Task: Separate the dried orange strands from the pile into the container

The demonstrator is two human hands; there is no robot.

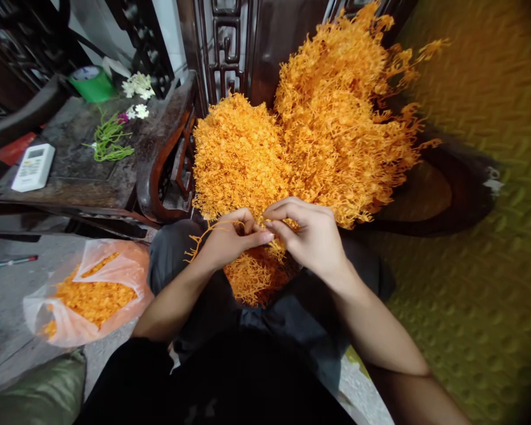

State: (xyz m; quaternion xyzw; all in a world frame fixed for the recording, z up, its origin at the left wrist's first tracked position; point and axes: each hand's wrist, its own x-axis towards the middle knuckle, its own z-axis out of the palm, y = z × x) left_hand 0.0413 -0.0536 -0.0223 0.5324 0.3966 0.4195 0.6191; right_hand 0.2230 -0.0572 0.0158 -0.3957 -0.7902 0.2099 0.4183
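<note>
Our left hand (230,242) is clamped on a thin orange strand (197,239) that trails leftward; our right hand (312,233) is just beside it, its pinch too hidden for us to tell. Both are above an orange clump (254,277) between our legs (170,251), near a dense orange heap (239,159).

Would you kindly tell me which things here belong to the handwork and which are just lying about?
Likely in the work:
thin, branching orange strand by the left hand
tangled orange pile below it and the right hand
two frilly orange heaps
perhaps the translucent plastic bag of orange pieces

Likely lying about:
white plastic remote control
round green tape roll
small white flowers
thin green stems
</note>
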